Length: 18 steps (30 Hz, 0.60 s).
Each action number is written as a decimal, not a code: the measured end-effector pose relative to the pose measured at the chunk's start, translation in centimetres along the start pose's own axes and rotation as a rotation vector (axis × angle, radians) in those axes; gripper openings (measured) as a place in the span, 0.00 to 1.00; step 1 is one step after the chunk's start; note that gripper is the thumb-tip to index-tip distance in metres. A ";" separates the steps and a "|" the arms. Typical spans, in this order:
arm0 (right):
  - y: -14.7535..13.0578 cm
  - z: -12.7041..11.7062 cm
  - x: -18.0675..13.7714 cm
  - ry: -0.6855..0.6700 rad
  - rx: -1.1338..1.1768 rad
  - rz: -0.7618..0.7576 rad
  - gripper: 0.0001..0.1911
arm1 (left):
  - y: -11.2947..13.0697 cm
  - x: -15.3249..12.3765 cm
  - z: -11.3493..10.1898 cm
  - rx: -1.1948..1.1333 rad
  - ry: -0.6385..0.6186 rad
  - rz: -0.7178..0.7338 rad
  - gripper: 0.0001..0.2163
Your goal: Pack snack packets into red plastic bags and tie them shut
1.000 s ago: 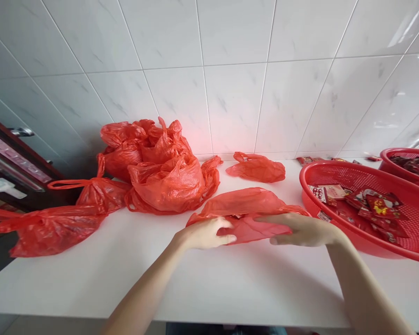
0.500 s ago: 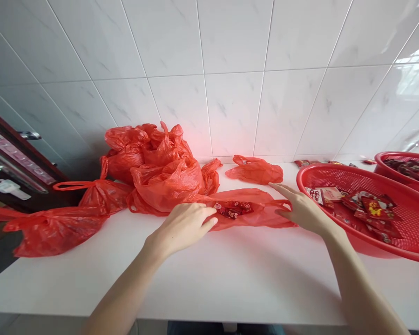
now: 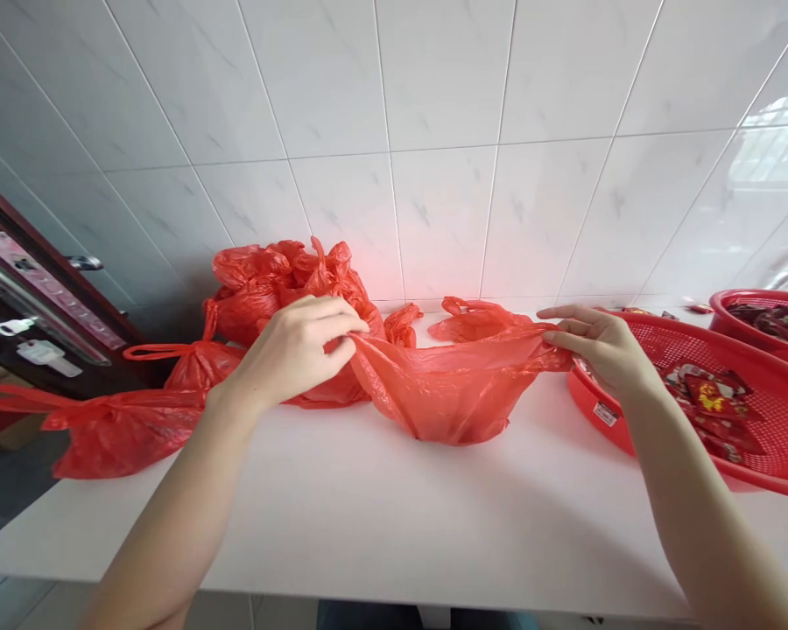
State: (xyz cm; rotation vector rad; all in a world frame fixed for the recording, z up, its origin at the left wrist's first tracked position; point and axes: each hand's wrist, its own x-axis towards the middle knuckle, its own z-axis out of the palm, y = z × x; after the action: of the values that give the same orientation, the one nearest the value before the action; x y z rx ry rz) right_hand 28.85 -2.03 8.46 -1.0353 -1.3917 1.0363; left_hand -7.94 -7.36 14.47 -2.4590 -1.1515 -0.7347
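A red plastic bag point(image 3: 453, 394) hangs between my two hands, its bottom resting on the white table point(image 3: 381, 516). My left hand point(image 3: 295, 346) pinches the bag's left handle, fingers closed on it. My right hand point(image 3: 594, 346) pinches the right handle at the same height. The bag sags in the middle; what lies inside it is hidden.
A pile of filled red bags point(image 3: 276, 289) sits against the tiled wall at back left, with more red bags point(image 3: 118, 429) trailing to the left edge. One small red bag point(image 3: 473, 319) lies behind. Two red mesh baskets point(image 3: 762, 472) point(image 3: 735, 302) holding red packets stand at the right.
The bag lay flat on the table with my hands on it. Both hands have since taken its handles and lifted them, pulling the bag up and apart.
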 end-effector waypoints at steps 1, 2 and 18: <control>-0.3 -0.1 0.3 -0.001 -0.024 -0.010 0.20 | -0.5 0.2 0.0 0.008 0.077 -0.001 0.10; -0.7 -0.2 0.6 -0.002 -0.046 -0.023 0.20 | -0.9 0.3 0.1 0.005 0.156 -0.008 0.09; -4.7 4.2 0.3 -0.217 0.216 -0.295 0.17 | 3.7 3.7 4.3 -1.138 0.411 -0.401 0.12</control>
State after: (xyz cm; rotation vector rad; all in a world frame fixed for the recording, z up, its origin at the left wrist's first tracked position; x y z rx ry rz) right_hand 24.42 -3.13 12.82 -0.5525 -1.5146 1.0717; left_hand -1.73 -5.26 12.79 -2.5689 -1.2463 -2.4235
